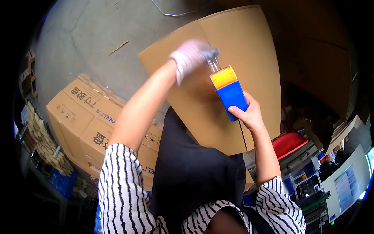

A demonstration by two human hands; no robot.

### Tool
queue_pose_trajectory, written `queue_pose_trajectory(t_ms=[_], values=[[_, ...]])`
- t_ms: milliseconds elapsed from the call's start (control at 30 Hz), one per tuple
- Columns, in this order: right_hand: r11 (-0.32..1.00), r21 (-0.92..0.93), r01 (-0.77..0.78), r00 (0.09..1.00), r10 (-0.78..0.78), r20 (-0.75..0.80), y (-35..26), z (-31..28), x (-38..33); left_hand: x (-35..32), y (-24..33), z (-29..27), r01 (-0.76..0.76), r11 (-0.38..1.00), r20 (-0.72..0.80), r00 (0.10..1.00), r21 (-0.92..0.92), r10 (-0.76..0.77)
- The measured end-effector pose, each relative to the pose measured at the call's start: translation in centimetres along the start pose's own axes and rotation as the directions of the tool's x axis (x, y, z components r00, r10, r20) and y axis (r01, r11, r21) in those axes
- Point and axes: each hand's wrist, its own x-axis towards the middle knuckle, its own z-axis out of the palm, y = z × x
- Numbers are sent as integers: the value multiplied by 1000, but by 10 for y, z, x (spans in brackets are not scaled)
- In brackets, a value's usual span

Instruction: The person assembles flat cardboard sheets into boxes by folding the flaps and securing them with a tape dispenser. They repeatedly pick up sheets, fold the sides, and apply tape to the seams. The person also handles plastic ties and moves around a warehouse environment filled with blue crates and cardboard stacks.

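Observation:
My right hand (250, 114), bare, grips the blue body of a tape dispenser (232, 96) with a yellow toothed end. The thumb lies along its face. My left hand (192, 57) wears a pale knitted glove and is blurred. Its fingers are drawn together just beyond the yellow end. A short, shiny strip of clear tape (213, 65) runs between those fingertips and the dispenser. Under both hands is a large plain brown cardboard box (187, 91). A dark seam shows at its near edge, below the dispenser.
A printed cardboard carton (80, 123) stands at the left on the grey floor (101, 27). Tall cardboard (323, 70) rises at the right. A red object (289, 145) and a rack with small items (306, 177) are at lower right. A blue crate (63, 183) sits at lower left.

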Motion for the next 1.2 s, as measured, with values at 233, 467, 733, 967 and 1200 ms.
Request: queue_pose_trajectory(t_ms=[233, 467, 733, 967, 1200], values=[[999, 14, -40, 992, 42, -118, 0, 5, 6, 92, 25, -138, -287, 936, -507, 787, 204, 352], [991, -111, -72, 981, 50, -188, 5, 7, 10, 146, -25, -89, 213, 776, -226, 970, 594, -93], [981, -179, -73, 988, 47, -147, -17, 12, 21, 118, 4, -101, 42, 808, -164, 984, 588, 68], [960, -280, 16, 994, -47, -102, -64, 12, 60, 45, 75, -51, -50, 100, -8, 860, 994, 510], [877, -389, -283, 955, 220, -199, 98, -95, -160, 45, 64, -31, 130, 166, -201, 819, 977, 538]])
